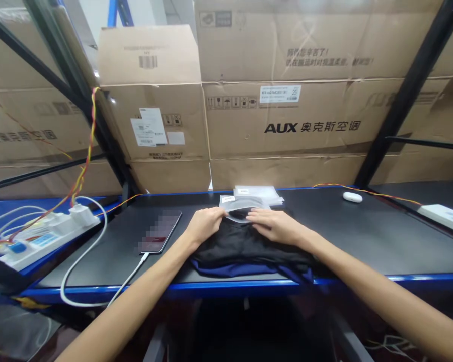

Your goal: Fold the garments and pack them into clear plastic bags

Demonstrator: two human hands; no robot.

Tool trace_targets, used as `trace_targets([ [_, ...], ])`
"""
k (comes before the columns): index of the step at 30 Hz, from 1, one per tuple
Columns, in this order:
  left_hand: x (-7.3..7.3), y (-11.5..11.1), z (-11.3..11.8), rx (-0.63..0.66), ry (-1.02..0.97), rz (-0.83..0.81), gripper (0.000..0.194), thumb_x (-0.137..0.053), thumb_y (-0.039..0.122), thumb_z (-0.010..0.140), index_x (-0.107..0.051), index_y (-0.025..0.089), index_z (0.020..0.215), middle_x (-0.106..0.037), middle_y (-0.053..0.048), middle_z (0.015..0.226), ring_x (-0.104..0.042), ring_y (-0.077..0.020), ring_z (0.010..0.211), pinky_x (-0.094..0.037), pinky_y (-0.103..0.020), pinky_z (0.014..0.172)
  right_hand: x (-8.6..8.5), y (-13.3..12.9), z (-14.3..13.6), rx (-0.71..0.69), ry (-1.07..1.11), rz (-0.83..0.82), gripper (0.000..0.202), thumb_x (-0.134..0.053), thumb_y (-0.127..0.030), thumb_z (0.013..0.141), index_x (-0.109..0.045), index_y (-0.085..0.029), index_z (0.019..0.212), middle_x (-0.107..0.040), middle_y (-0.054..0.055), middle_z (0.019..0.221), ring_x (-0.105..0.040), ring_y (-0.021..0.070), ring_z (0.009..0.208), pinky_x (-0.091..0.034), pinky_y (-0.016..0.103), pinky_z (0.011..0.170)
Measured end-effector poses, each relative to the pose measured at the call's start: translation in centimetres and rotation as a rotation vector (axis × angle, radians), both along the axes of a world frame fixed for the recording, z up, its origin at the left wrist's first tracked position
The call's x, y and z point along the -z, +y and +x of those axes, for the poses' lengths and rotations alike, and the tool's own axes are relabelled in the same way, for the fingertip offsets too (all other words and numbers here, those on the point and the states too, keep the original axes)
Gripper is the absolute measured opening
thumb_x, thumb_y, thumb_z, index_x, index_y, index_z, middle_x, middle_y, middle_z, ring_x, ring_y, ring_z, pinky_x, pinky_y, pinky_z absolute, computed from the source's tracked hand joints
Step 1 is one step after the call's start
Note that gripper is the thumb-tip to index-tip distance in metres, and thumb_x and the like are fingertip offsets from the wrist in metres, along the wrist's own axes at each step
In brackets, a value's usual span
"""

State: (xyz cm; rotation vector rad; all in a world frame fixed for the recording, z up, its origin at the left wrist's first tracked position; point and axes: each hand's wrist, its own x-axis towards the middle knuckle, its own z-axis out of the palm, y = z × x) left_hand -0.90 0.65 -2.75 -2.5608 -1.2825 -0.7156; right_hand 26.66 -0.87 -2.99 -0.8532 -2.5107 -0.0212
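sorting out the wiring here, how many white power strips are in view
2: a plug-laden power strip at the far left, and a cut-off power strip at the right edge. Others may be hidden.

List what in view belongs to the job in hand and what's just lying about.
Likely part of the job:
- black cloth, by the left grip and right grip
- blue cloth beneath it
- clear plastic packaging at the fingertips

Apparently just lying about:
- phone
- small white case
- left power strip
- right power strip
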Motion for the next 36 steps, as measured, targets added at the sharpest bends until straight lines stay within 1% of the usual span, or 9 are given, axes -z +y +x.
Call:
trace_targets([
  [3,-0.3,0.0,-0.2,-0.064,-0.024,0.001,0.028,-0.053,0.017,0.093,-0.066,0.024,0.117,-0.077,-0.002,0.099,-0.073,-0.0202,0.086,-0.054,-0.025,0.074,-0.2,0.4,2.1,0.012,0.180,0.034,0.031,-0.048,-0.028,0.096,-0.070,-0.025,0.118,-0.073,0.006,0.115,-0.067,0.0231,0.109,-0.051,0.041,0.101],
  [5,-0.3,0.1,-0.3,-0.075,-0.019,0.003,0.032,-0.051,0.018,0.094,-0.062,0.025,0.124,-0.077,-0.002,0.101,-0.073,-0.0204,0.085,-0.054,-0.025,0.073,-0.2,0.8,3.5,0.047,0.189,0.060,0.031,-0.050,-0.028,0.095,-0.068,-0.026,0.120,-0.073,0.005,0.114,-0.066,0.0239,0.108,-0.051,0.042,0.099],
  [10,-0.1,0.6,-0.8,-0.064,-0.005,-0.015,0.029,-0.049,0.010,0.090,-0.072,0.025,0.098,-0.076,-0.001,0.101,-0.072,-0.0196,0.091,-0.053,-0.025,0.079,0.4,1.4,5.7,0.093,-0.014,0.113,0.035,-0.050,-0.027,0.094,-0.066,-0.023,0.126,-0.067,0.008,0.128,-0.062,0.0256,0.117,-0.048,0.045,0.104],
  [16,-0.3,0.7,-0.9,-0.165,-0.020,-0.075,0.028,-0.050,0.011,0.087,-0.073,0.026,0.094,-0.077,-0.001,0.097,-0.073,-0.0216,0.091,-0.053,-0.027,0.078,0.7,1.6,5.2,0.079,-0.142,0.185,0.033,-0.048,-0.027,0.098,-0.067,-0.025,0.124,-0.067,0.008,0.130,-0.063,0.0256,0.118,-0.052,0.043,0.099],
  [24,-0.4,0.8,-0.8,-0.265,0.045,-0.142,0.029,-0.048,0.013,0.087,-0.070,0.027,0.099,-0.076,-0.001,0.101,-0.072,-0.0234,0.095,-0.055,-0.031,0.081,1.2,1.7,4.1,-0.089,-0.087,0.448,0.027,-0.049,-0.021,0.099,-0.072,-0.022,0.112,-0.076,0.004,0.109,-0.071,0.0206,0.102,-0.058,0.032,0.091],
  [27,-0.3,0.8,-0.4,-0.135,0.019,-0.056,0.038,-0.046,0.007,0.083,-0.067,0.023,0.111,-0.071,-0.005,0.118,-0.067,-0.0231,0.110,-0.055,-0.034,0.093,1.3,1.5,3.7,-0.080,-0.006,0.476,0.025,-0.050,-0.021,0.098,-0.074,-0.023,0.106,-0.078,0.002,0.103,-0.073,0.0191,0.097,-0.060,0.028,0.087],
  [31,-0.4,0.2,1.5,0.279,-0.001,0.089,0.045,-0.050,0.008,0.085,-0.059,0.016,0.128,-0.057,-0.010,0.140,-0.051,-0.0219,0.133,-0.042,-0.037,0.113,1.3,1.0,3.1,-0.048,0.052,0.469,0.023,-0.052,-0.020,0.097,-0.074,-0.023,0.101,-0.078,0.001,0.100,-0.074,0.0175,0.093,-0.060,0.025,0.084],
  [33,-0.5,-0.2,2.8,0.402,0.015,0.111,0.034,-0.052,0.018,0.091,-0.060,0.016,0.124,-0.061,-0.010,0.135,-0.055,-0.0221,0.128,-0.044,-0.038,0.111,1.4,0.8,3.0,-0.035,0.076,0.462,0.022,-0.052,-0.021,0.097,-0.074,-0.023,0.098,-0.079,0.001,0.098,-0.075,0.0171,0.090,-0.059,0.024,0.080],
  [36,-0.2,-0.6,4.4,0.440,0.076,0.103,0.022,-0.053,0.032,0.097,-0.067,0.018,0.108,-0.070,-0.008,0.117,-0.067,-0.0214,0.108,-0.053,-0.034,0.096,1.5,0.6,2.8,-0.002,0.098,0.422,0.021,-0.053,-0.023,0.097,-0.073,-0.023,0.091,-0.079,0.002,0.093,-0.076,0.0162,0.080,-0.058,0.021,0.070],
])
